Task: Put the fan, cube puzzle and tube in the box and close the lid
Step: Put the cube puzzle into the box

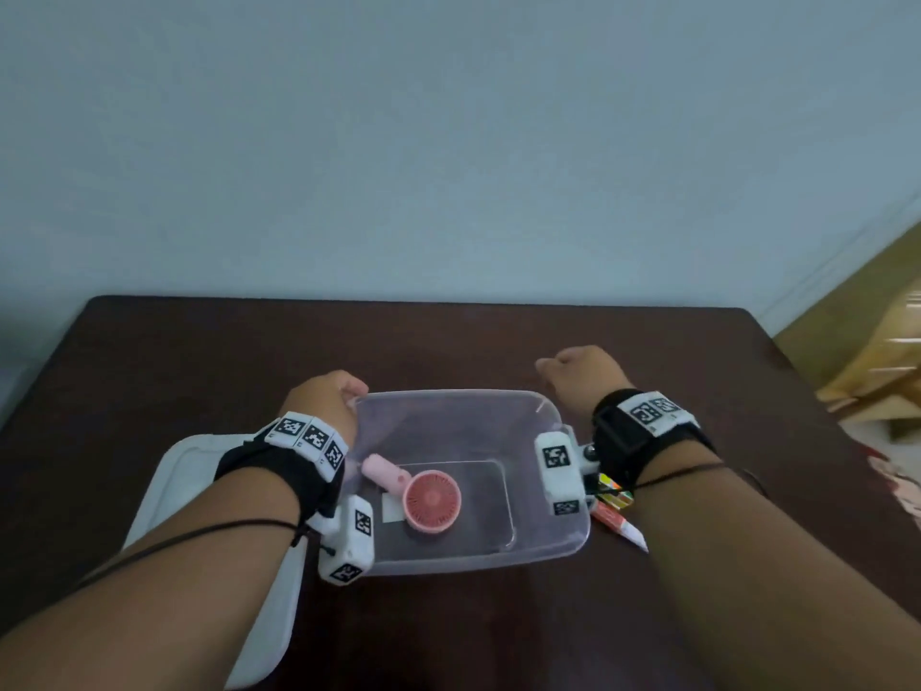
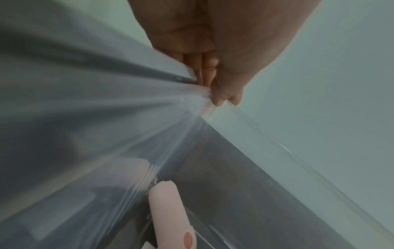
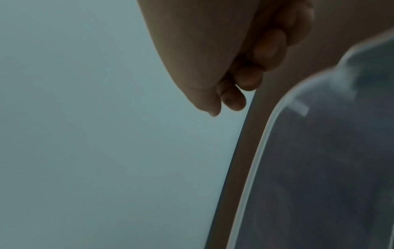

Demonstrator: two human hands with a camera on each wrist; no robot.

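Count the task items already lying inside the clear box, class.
1: the pink fan lies on the box floor. The cube puzzle and tube sit outside, by its right wall.

Fan [image 1: 428,500] in box [image 1: 548,553]; lid [image 1: 189,466] left, cube puzzle [image 1: 614,491] and tube [image 1: 620,525] right.

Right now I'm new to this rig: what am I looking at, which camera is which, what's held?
No robot: a person with cameras strapped to head and wrists. The head view looks down on a dark table. The other two look along each hand.

The left hand grips the far left corner of the clear box; the pink fan lies inside. The right hand is curled past the box's far right corner, holding nothing. The cube puzzle and tube lie right of the box, the white lid left of it.
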